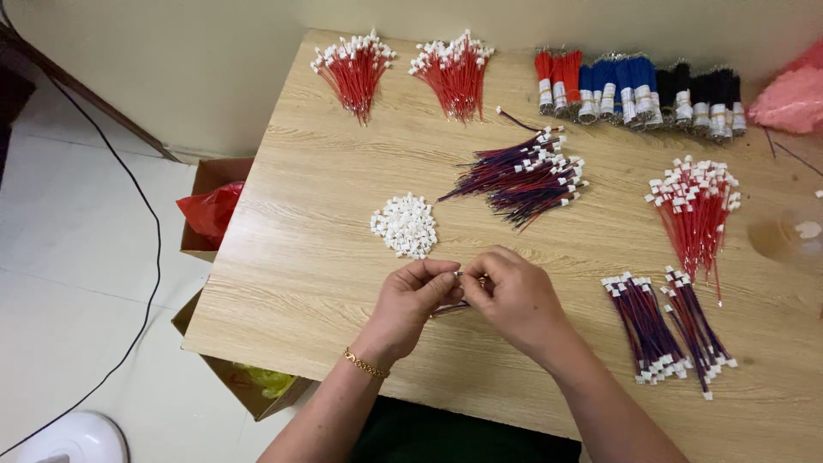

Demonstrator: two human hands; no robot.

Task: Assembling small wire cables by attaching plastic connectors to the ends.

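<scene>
1. Two finished bundles (667,330) lie near right; more wires (523,176) wait beyond.
2. Both hands, left (410,304) and right (514,296), pinch one wire (454,307) at near centre.
3. Many caps (405,225) remain just beyond.

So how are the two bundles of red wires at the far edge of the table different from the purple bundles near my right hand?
The far red bundles fan out, white connectors pointing away; the purple bundles lie tighter and straighter, connectors at both ends. The red ones hold one wire colour, the purple ones mix red and blue. Both lie on the wooden table with white connectors.
</scene>
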